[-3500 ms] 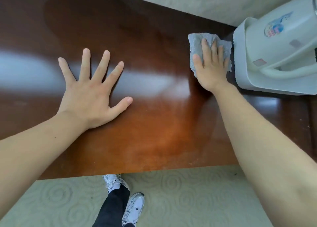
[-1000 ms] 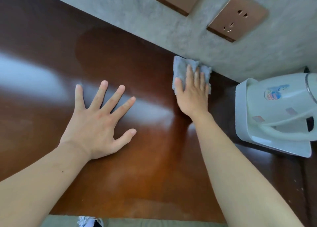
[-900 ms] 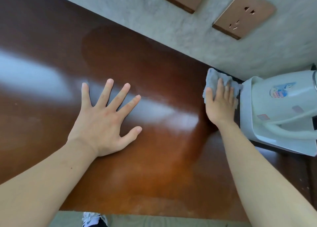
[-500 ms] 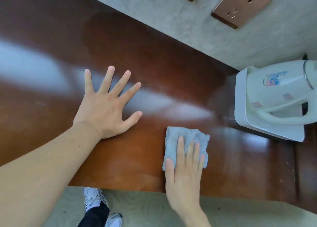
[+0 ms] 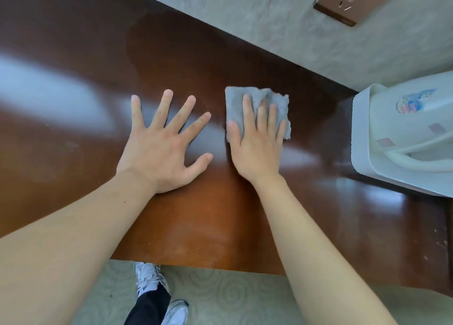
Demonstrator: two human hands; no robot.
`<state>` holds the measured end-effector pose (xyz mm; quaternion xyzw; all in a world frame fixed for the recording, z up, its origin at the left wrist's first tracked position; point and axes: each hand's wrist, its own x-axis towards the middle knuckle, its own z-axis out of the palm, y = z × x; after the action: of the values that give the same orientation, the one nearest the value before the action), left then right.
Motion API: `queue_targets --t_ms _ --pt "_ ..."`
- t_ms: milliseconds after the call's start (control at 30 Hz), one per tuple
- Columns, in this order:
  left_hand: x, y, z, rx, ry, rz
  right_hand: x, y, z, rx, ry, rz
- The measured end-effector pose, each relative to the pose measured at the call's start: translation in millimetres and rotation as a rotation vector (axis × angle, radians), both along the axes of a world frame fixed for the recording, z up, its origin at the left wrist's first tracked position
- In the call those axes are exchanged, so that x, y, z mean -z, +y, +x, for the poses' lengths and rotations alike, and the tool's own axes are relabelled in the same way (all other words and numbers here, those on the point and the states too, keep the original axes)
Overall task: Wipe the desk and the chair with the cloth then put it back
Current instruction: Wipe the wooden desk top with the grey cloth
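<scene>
A small grey cloth [image 5: 235, 104] lies flat on the glossy dark brown desk [image 5: 196, 226], near its middle. My right hand [image 5: 257, 143] presses down on the cloth with the fingers laid flat over it. My left hand [image 5: 161, 145] rests palm down on the bare desk just left of the cloth, fingers spread wide, holding nothing. No chair is in view.
A white electric kettle on its white base [image 5: 402, 138] stands at the desk's right side, close to the wall [image 5: 269, 23]. Copper-coloured wall sockets [image 5: 353, 3] sit above. Below the desk's front edge are pale patterned carpet [image 5: 232, 297] and my shoes [image 5: 149, 278].
My right hand has slid the cloth from the desk's front edge back up toward the wall, ending beside my left hand. The left hand has stayed planted.
</scene>
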<state>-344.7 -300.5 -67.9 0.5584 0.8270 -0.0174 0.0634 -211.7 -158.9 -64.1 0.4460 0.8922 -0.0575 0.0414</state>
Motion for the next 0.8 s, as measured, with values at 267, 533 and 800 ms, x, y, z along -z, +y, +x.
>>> queue_targets --t_ms 267,533,800 --pt "1.2 -1.7 -1.2 0.021 0.008 0.006 2.3 19.6 -22.9 -0.111 0.023 -0.034" --pt "4.0 -1.2 -1.9 0.026 0.03 0.003 -9.4 -105.1 158.3 -0.162 -0.068 -0.154" --pt "2.2 -0.9 -1.1 0.027 0.034 -0.02 1.8 58.3 48.0 0.1 -0.035 -0.007"
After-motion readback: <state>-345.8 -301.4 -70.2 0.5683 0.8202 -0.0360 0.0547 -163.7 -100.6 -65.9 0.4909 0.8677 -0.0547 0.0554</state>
